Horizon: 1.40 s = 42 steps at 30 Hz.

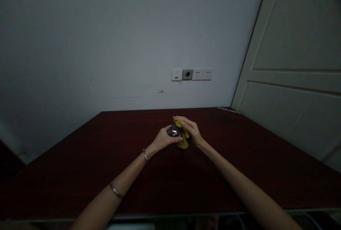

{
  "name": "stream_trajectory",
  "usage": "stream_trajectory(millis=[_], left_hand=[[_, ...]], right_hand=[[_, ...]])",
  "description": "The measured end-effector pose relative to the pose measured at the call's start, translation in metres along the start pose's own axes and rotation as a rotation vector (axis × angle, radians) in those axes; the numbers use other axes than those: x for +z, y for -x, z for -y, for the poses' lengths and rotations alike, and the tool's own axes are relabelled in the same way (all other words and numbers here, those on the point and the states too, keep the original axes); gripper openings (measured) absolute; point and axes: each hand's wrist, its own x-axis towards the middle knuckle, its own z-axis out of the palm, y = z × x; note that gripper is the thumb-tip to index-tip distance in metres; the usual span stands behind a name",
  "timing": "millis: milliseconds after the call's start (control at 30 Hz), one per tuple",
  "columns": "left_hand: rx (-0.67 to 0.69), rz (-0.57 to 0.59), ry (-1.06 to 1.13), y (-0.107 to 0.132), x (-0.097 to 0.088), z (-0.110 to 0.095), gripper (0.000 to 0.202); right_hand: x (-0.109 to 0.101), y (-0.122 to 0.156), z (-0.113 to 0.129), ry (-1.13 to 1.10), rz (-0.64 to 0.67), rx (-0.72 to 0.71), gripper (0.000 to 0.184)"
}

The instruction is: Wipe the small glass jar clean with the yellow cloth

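My left hand (165, 138) is wrapped round a small clear glass (176, 130), thumb along its near side and fingers behind it. A yellow cloth (183, 144) is in my right hand (191, 129), pressed against the top and right side of the glass. Part of the cloth hangs below the right fingers. Both hands meet just above the dark red table (149, 180), near its middle. Whether the glass touches the tabletop I cannot tell. The far side of the glass is hidden by fingers and cloth.
Behind the table rises a pale wall with a row of sockets (202, 74) and a grey wall plate (187, 74). A white panelled door (293, 59) stands along the right side. The table's near edge (213, 214) runs under my forearms, with blurred items below it.
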Motion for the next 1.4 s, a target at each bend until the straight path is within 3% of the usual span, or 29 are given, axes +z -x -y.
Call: stream_trajectory(millis=[167,367,567,800,967,1067,1167,1400], left_hand=[[-0.13,0.007,0.213,0.002,0.0,-0.003,0.052],[-0.228,0.061,0.309,0.004,-0.006,-0.002,0.047],[-0.27,0.041,0.267,0.003,-0.008,0.0,0.046],[-0.302,0.173,0.197,0.003,-0.018,0.006,0.057],[-0.189,0.239,0.061,-0.001,-0.03,0.006,0.061],[-0.041,0.136,0.04,-0.005,-0.03,0.01,0.083],[0.028,0.062,-0.015,-0.006,-0.028,0.018,0.101],[0.142,0.015,-0.176,-0.005,-0.024,0.023,0.084]], right_hand=[[-0.006,0.0,0.007,0.081,0.13,0.009,0.044],[-0.009,-0.001,0.007,0.219,0.238,0.019,0.069],[-0.003,0.002,-0.004,0.311,0.216,0.022,0.092],[0.003,0.005,-0.012,0.158,0.146,0.157,0.085],[0.005,0.002,-0.02,-0.009,-0.001,0.279,0.08],[0.008,0.001,-0.023,-0.039,-0.094,0.344,0.078],[0.012,0.001,-0.023,-0.055,-0.101,0.361,0.077],[0.017,0.004,-0.022,-0.057,-0.056,0.348,0.081]])
